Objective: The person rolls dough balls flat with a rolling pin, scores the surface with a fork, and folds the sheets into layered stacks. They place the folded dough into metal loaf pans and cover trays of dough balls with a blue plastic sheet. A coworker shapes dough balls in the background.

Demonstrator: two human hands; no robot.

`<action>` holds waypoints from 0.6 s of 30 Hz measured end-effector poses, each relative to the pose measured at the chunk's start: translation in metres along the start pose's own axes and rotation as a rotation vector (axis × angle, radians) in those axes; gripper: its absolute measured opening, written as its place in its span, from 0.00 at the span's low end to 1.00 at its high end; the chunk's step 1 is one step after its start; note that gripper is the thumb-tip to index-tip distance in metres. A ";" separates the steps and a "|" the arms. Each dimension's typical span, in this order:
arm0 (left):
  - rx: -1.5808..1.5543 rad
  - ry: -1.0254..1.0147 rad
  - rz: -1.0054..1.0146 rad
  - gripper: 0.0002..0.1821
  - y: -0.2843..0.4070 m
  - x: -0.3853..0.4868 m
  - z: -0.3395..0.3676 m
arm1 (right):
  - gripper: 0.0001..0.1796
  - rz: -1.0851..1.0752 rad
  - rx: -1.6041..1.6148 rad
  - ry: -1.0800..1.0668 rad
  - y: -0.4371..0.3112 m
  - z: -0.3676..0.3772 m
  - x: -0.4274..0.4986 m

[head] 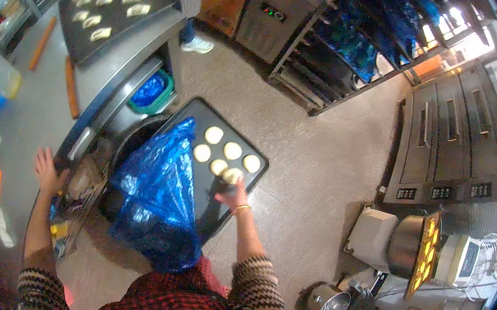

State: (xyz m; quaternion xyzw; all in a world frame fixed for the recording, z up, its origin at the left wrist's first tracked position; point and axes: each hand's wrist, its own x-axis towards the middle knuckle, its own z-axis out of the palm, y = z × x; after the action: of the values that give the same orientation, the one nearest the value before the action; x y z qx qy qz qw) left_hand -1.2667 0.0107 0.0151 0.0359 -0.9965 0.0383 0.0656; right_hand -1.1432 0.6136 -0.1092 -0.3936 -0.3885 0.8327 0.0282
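My left hand (50,171) rests at the front edge of the steel worktable (41,120), fingers spread, holding nothing. A dark baking tray (207,192) is before me, with several round pale dough pieces (232,150) on its far half. My right hand (233,196) is over the tray's right side, its fingers at the nearest dough piece (232,174). Blur and a dark patch under the fingers hide whether they grip it. A crumpled blue plastic sheet (165,181) covers the tray's left part and hangs toward my red checked apron (164,294).
A tray of shaped dough (73,35) and two rolling pins (42,43) lie on the worktable. Another person's shoe (197,45) stands beyond. A tray rack (297,72) is ahead; a deck oven (444,133) and a steel pot (328,303) are at right.
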 end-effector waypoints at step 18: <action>0.208 0.060 0.089 0.56 -0.025 -0.047 -0.019 | 0.20 -0.828 -1.764 -0.583 0.253 0.070 -0.092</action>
State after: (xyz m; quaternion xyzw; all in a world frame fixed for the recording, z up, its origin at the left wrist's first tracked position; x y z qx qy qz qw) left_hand -1.2156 -0.0094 0.0299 -0.0030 -0.9853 0.1455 0.0895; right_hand -1.0616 0.3616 -0.1931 0.1097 -0.9616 0.2377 -0.0818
